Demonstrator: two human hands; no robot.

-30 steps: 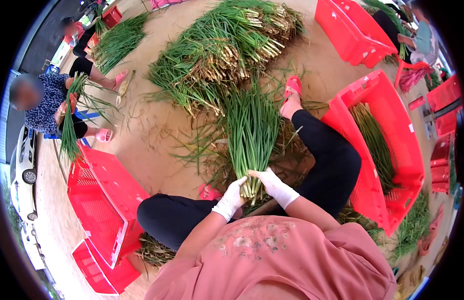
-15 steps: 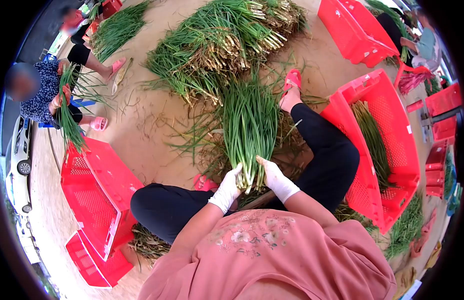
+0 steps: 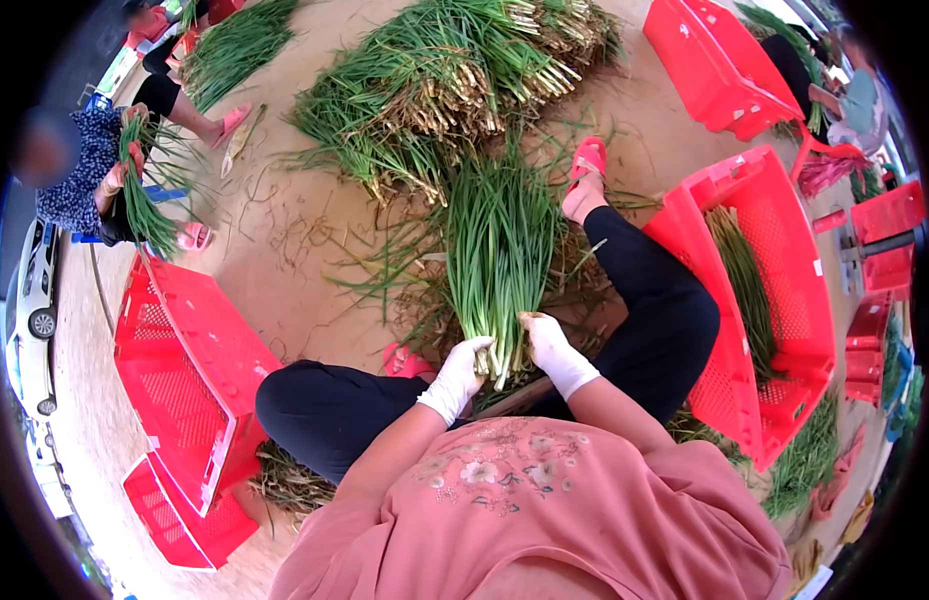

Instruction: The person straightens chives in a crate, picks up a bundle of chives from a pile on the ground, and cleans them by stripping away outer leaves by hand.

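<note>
L hand (image 3: 463,372) grips bunch (image 3: 498,260) by pale ends (image 3: 501,368), prob. so stalks don't splay; R hand (image 3: 550,346) at its edge, hold unclear. Crate (image 3: 784,250) nr R knee (image 3: 689,315), prob. handy.

Brown floor (image 3: 309,315) — heaped green stalks (image 3: 454,90), red crates (image 3: 719,70), scattered loose leaves (image 3: 376,268).

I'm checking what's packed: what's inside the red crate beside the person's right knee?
Long green stalks lie inside the red crate. Anything beneath them is covered and can't be seen.
</note>
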